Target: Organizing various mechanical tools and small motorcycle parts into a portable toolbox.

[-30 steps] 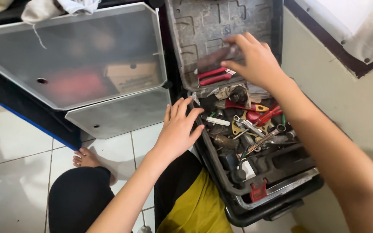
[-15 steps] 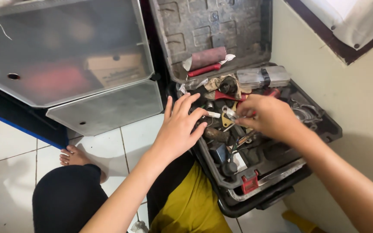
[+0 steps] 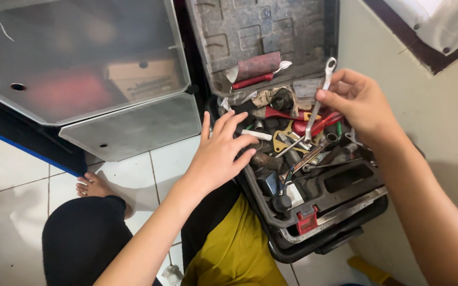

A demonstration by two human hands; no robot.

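The right hand [image 3: 364,103], earlier low among the tools, now lifts a slim silver metal spanner [image 3: 317,103] in pinched fingers above the open black plastic toolbox [image 3: 324,212]; left hand [image 3: 219,153] stays spread on its rim.

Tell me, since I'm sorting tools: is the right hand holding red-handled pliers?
No, the right hand pinches a silver wrench lifted above the toolbox.

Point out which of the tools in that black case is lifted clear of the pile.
The slim silver metal combination wrench, pinched in the right hand and raised upright; the red-handled pliers and other tools lie flat in the black plastic tool case.
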